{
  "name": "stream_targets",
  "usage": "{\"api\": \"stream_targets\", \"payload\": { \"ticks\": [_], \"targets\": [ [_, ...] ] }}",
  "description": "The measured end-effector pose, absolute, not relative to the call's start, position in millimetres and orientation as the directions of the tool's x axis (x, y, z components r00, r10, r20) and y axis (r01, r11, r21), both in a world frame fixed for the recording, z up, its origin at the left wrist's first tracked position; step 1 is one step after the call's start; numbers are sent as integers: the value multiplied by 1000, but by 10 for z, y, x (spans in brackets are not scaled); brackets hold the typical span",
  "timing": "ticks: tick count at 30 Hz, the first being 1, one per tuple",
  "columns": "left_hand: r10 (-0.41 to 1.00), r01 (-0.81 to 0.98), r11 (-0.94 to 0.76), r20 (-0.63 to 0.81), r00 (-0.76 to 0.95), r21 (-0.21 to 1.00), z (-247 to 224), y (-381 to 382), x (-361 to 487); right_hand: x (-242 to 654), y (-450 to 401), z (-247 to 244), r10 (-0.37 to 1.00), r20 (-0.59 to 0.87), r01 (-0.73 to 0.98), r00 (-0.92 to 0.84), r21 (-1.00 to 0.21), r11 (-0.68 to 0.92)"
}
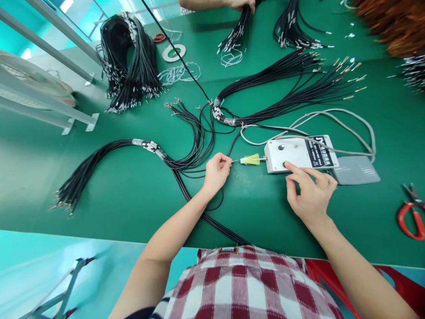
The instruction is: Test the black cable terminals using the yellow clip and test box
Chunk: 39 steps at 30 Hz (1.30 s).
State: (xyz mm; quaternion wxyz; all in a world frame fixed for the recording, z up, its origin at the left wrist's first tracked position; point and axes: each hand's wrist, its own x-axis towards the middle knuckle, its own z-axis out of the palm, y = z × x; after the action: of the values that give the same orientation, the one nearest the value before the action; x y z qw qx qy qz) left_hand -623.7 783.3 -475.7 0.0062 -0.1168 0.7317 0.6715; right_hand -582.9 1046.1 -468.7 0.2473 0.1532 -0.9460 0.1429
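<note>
My left hand pinches the end of a thin black cable, and a short bit of wire pokes out past the fingertips. That wire end points at the yellow-green tip on the shaft of a white control box, with a small gap between them. My right hand holds nothing; its index finger rests at a black button on the box's front edge, the other fingers apart. A bundle of black cables bound with clear tape runs left of and beneath my left forearm.
Another taped cable bundle lies beyond the box, with a grey cord and a grey pedal beside it. Red-handled scissors lie at right. A looped cable pile and tape roll sit back left. A co-worker's hand grips cables opposite.
</note>
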Motion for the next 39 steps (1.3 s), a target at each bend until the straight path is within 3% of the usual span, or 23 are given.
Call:
{"api": "stream_targets", "payload": {
  "ticks": [4, 8, 12, 15, 17, 18, 19, 20, 21, 23, 26, 28, 35, 39],
  "targets": [
    [-182, -114, 31, -107, -978, 993, -4633, 7621, -6308, -5747, 10406, -4598, -223, 552, -427, -804, -274, 862],
    [-484, -107, 161, -16, -875, 981, -4248, 6910, -6765, -5602, 10354, -4615, -279, 536, -507, -797, -341, 792],
    [-514, -90, 245, 51, -856, 965, -3797, 6366, -7077, -5555, 10343, -4746, -330, 481, -541, -812, -412, 733],
    [-358, -17, 358, 121, -926, 933, -3748, 6573, -6758, -5585, 10346, -4806, -325, 473, -542, -819, -450, 710],
    [-139, 20, 411, 84, -987, 912, -3847, 6883, -6311, -5605, 10350, -4817, -327, 466, -543, -822, -466, 699],
    [80, 45, 438, 11, -997, 898, -3906, 7036, -6068, -5611, 10351, -4818, -332, 460, -543, -824, -471, 695],
    [500, 164, 502, -130, -856, 849, -3962, 7170, -5839, -5614, 10353, -4817, -337, 452, -543, -826, -476, 692],
    [719, 290, 540, -255, -647, 790, -4010, 7277, -5643, -5614, 10354, -4817, -341, 445, -542, -828, -480, 690],
    [783, 393, 580, -355, -511, 714, -4049, 7352, -5491, -5613, 10355, -4817, -344, 439, -541, -830, -484, 688],
    [779, 468, 626, -479, -404, 624, -4103, 7407, -5331, -5607, 10357, -4820, -345, 432, -539, -833, -492, 683],
    [718, 273, 680, -541, -439, 681, -4128, 7351, -5355, -5598, 10358, -4828, -341, 438, -542, -832, -504, 672],
    [694, 152, 675, -552, -462, 722, -4115, 7313, -5422, -5594, 10356, -4830, -338, 442, -543, -831, -512, 665],
    [683, -9, 637, -571, -456, 771, -4090, 7332, -5464, -5591, 10345, -4837, -311, 420, -514, -853, -570, 641],
    [594, -222, 498, -517, -616, 838, -4136, 7324, -5472, -5576, 10358, -4801, -268, 388, -469, -882, -672, 573]
  ]
}}
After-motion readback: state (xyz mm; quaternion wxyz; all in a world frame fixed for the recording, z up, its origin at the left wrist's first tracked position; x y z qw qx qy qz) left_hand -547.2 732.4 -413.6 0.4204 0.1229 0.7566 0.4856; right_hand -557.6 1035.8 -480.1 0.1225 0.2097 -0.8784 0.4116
